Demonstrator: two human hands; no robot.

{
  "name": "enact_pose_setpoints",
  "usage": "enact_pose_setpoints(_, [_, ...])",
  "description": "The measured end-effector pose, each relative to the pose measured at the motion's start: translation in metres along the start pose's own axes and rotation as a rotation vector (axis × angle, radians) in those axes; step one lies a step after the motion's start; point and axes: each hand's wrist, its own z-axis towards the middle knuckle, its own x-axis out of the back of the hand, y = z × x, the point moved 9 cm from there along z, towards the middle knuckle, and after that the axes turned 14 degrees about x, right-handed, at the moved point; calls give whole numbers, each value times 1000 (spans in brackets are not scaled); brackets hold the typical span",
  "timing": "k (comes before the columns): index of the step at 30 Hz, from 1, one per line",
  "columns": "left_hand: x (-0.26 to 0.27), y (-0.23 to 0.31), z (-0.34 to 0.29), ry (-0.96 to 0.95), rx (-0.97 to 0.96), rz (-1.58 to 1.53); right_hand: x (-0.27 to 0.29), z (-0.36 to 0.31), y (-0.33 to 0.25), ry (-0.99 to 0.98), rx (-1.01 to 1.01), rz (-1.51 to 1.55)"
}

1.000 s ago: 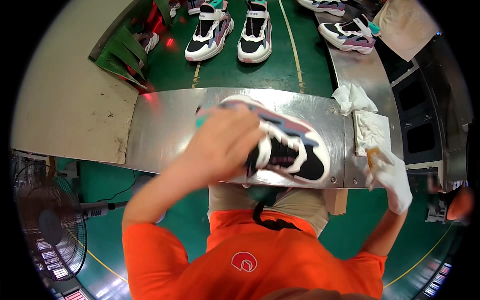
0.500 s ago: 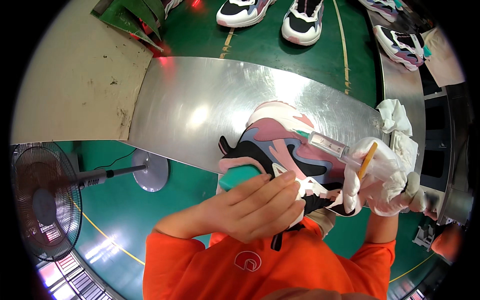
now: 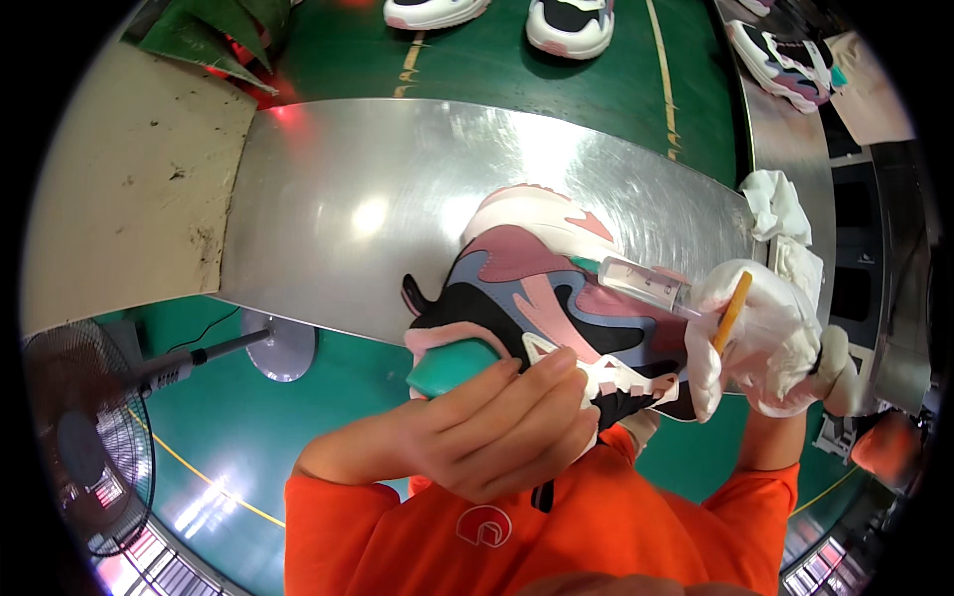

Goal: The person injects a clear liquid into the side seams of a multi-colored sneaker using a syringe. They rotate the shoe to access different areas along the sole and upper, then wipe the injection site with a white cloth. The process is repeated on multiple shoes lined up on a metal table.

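Note:
A sneaker [image 3: 522, 283] in white, pink, mauve, blue and black lies tilted on its side at the near edge of the metal bench, its sole turned away from me. A green shoe last [image 3: 452, 368] fills its opening. My bare left hand [image 3: 502, 422] is closed over the tongue and lace area, gripping the shoe; the thumb is hidden. My right hand [image 3: 765, 343], in a loose white glove, holds a clear syringe [image 3: 641, 285]. Its green tip meets the seam between upper and white sole. A yellow-orange stick [image 3: 733, 310] also pokes out between the gloved fingers.
The metal bench [image 3: 328, 189] meets a beige panel [image 3: 139, 189] on the left. Beyond it, sneakers [image 3: 571, 28] stand on a green conveyor belt [image 3: 636, 109]. Crumpled white cloth [image 3: 775, 206] lies at the bench's right end. A standing fan [image 3: 84, 437] is at left.
The whole view has shifted slightly, with the bench and shoe appearing a little further left and higher. Both hands keep their grips, and the syringe tip stays at the sole seam.

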Motion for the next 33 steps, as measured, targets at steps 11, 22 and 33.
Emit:
enact_pose_setpoints(11, [0,0,-2,-12,39,6,-1,-7,-10,74,-143,-115])
enact_pose_setpoints(22, [0,-1,-1,2,51,-8,0,-15,-21,104,-174,-147])
enact_pose_setpoints(33, [1,-1,0,-9,69,-11,-6,-7,-37,42,47,-101])
